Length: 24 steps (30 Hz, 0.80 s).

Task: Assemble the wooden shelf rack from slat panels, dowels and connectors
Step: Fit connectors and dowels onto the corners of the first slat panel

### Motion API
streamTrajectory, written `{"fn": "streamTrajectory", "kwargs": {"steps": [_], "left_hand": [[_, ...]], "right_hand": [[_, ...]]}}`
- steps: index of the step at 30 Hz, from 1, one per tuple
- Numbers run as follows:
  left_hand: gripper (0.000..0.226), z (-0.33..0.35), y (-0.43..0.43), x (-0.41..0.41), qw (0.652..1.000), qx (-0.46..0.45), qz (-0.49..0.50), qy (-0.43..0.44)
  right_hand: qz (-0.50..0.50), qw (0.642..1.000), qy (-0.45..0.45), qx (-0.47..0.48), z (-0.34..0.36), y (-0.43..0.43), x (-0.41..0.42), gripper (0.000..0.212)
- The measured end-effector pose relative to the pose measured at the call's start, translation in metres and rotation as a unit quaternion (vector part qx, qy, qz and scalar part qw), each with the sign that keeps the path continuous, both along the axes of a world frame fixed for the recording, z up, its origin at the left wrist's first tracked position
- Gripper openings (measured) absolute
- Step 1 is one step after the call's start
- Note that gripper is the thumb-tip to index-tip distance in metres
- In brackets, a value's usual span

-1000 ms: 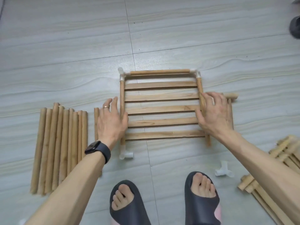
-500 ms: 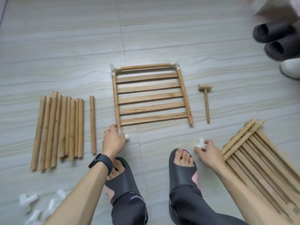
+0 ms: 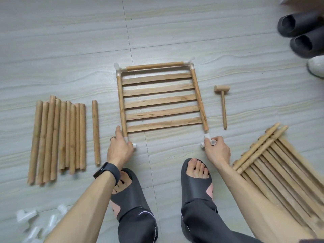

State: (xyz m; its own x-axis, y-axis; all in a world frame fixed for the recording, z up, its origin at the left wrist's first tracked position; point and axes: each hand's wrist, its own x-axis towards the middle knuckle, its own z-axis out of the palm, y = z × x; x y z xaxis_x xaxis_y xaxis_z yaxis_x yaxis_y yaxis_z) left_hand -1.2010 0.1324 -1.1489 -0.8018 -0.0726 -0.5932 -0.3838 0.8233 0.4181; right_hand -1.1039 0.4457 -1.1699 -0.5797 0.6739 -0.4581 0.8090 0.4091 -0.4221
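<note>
The fingers of my right hand (image 3: 217, 151) pinch a white connector (image 3: 208, 139) at the near end of the panel's right rail (I cannot tell whether it is seated on the wood). My left hand (image 3: 120, 149) grips the corner connector (image 3: 134, 146) at the near end of the left rail, thumb and fingers closed around it, forefinger lying along the wood. Between my hands the slat panel (image 3: 161, 102) lies flat on the floor (image 3: 70, 50), its far corners joined by a dowel (image 3: 154, 66). A wooden mallet (image 3: 221, 88) lies just right of it. Loose dowels (image 3: 57, 137) lie to the left, stacked slat panels (image 3: 280, 163) near right, spare connectors (image 3: 28, 214) near left.
</note>
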Motion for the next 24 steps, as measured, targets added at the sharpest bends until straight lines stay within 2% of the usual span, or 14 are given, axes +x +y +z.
{"fn": "streamTrajectory", "kwargs": {"steps": [9, 19, 24], "left_hand": [[0.078, -0.003, 0.0, -0.004, 0.999, -0.029, -0.039, -0.009], [0.078, -0.006, 0.001, -0.003, 0.998, -0.041, -0.048, 0.001], [0.077, -0.007, 0.0, -0.003, 0.998, -0.048, -0.05, 0.0]], "right_hand": [[0.006, 0.999, 0.041, 0.022, 0.0, 0.003, -0.008, 0.03], [0.014, 0.998, 0.023, 0.048, -0.007, 0.003, -0.018, 0.034], [0.059, 0.996, 0.024, 0.063, -0.003, 0.008, -0.022, 0.034]]}}
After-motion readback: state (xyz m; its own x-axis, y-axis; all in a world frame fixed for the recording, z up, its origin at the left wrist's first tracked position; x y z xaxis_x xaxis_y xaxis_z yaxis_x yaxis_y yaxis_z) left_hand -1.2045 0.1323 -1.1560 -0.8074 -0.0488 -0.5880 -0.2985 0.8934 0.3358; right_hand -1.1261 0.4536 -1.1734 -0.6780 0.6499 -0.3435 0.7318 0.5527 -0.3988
